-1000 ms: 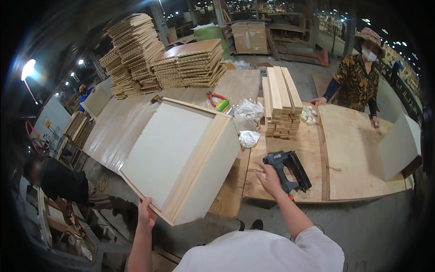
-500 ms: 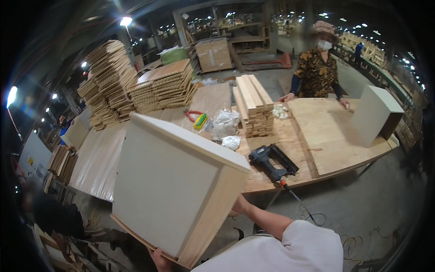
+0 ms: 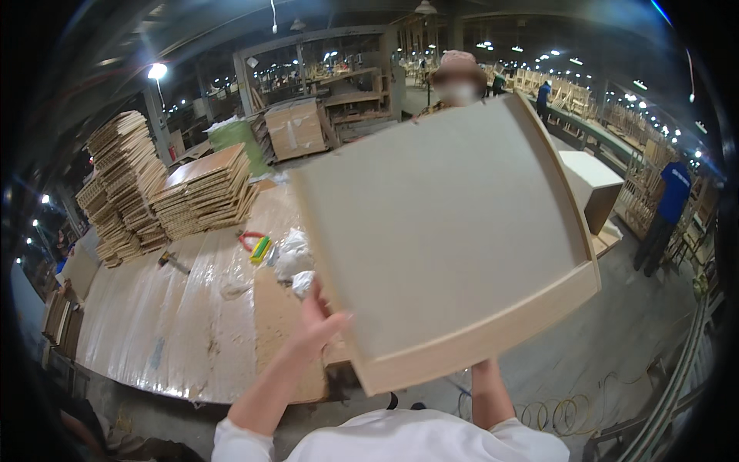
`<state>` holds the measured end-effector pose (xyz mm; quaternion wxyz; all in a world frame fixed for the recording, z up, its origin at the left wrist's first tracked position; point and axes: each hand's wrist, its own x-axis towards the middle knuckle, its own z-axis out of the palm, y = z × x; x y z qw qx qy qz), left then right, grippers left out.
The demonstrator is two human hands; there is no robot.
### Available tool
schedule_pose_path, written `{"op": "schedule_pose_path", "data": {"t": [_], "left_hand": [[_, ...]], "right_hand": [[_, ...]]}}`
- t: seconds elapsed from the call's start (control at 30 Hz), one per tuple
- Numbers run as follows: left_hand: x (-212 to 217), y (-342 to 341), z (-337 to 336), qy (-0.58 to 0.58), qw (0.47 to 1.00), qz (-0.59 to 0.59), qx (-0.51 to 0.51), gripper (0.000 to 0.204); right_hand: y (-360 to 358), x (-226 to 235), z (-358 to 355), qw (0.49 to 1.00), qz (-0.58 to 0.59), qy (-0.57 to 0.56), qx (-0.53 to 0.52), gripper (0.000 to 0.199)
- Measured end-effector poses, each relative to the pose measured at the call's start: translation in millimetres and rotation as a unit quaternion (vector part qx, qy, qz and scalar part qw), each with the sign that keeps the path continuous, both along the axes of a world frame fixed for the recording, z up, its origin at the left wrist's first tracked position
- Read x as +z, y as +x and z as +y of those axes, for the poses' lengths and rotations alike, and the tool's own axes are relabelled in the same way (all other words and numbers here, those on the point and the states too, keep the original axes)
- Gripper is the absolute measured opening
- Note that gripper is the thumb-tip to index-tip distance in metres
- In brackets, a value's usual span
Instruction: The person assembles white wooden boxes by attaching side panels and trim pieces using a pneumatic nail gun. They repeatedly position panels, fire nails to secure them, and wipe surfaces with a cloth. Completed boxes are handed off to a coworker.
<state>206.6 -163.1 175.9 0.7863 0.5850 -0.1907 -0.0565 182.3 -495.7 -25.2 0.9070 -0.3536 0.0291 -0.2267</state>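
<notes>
1. Overhead, in the head view, both of the person's hands hold up a pale, shallow wooden drawer box (image 3: 454, 231), tilted so its flat bottom panel faces the camera and its raised rim runs along the right and lower edges.
2. Left hand (image 3: 317, 327) grips the box at its lower left edge, fingers wrapped behind the panel and thumb pressed on the front.
3. Right hand is hidden behind the lower rim of the box; only the forearm (image 3: 489, 393) shows rising to it, so I cannot tell how its fingers sit.
4. Below and left of the box lies a long workbench (image 3: 177, 323) covered in clear plastic sheet, with a red-and-yellow hand tool (image 3: 258, 246) and crumpled white plastic bags (image 3: 291, 258) near the left hand.
5. Farther left on the bench stand stacks of wooden panels (image 3: 165, 192).
6. Behind the box's top edge another person (image 3: 459, 73) stands, mostly covered by it.
7. Right of the box sits a second pale box (image 3: 593, 185), well apart.
</notes>
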Motion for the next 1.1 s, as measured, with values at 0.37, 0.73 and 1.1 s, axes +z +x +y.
{"op": "schedule_pose_path", "data": {"t": [0.37, 0.73, 1.1], "left_hand": [[-28, 165, -261, 0.096, 0.972, 0.151, -0.15, 0.102], [-32, 230, -290, 0.176, 0.955, 0.222, -0.091, 0.099], [-233, 221, 91, 0.172, 0.858, 0.213, 0.435, 0.021]], "right_hand": [[66, 38, -212, 0.962, 0.209, 0.007, -0.175, 0.075], [101, 17, -211, 0.954, 0.198, -0.072, -0.212, 0.059], [46, -1, -36, 0.913, 0.072, -0.403, 0.001, 0.019]]}}
